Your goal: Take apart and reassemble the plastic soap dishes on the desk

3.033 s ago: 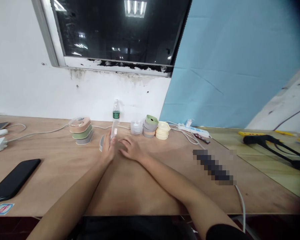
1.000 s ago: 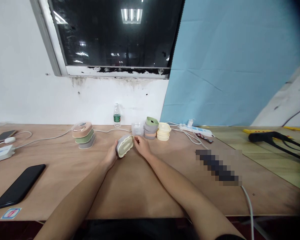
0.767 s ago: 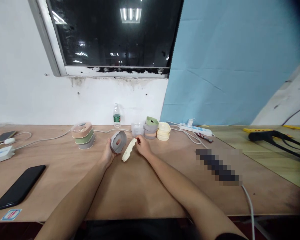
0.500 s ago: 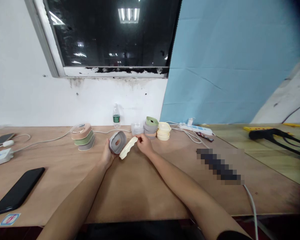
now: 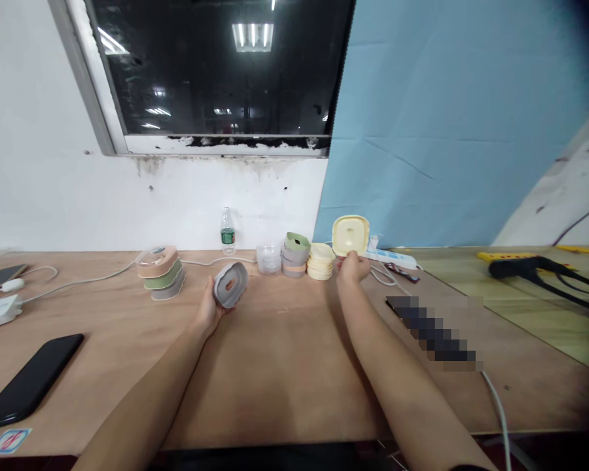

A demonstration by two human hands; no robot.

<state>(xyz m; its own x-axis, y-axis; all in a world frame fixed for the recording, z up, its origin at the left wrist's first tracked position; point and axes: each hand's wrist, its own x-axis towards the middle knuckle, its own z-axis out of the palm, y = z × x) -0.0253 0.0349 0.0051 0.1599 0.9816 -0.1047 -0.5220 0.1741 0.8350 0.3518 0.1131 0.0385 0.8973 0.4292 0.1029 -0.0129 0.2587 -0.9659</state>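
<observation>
My left hand (image 5: 209,311) is closed on a grey rounded-square plastic piece (image 5: 224,296) with an oval hole, tilted above the table. Off to the right, my right hand (image 5: 354,267) grips a pale yellow square lid (image 5: 351,235) by its lower edge, holding it upright. Left of that hand stands a stack of pale yellow lids (image 5: 320,263). Beside it is a stack of grey, orange and green pieces (image 5: 294,257), then clear plastic cups or bowls (image 5: 268,259). Another stack of pink, green and grey pieces (image 5: 161,273) stands to the left.
A water bottle (image 5: 228,233) stands by the wall. A black phone (image 5: 32,379) lies front left. White power strips (image 5: 390,257) and cables lie at both sides. On the right are a pixelated dark object (image 5: 432,333) and a black item with straps (image 5: 530,267).
My right hand has moved to the right with the yellow lid, away from the grey piece, and the lid now stands upright. My left hand has stayed nearly in place.
</observation>
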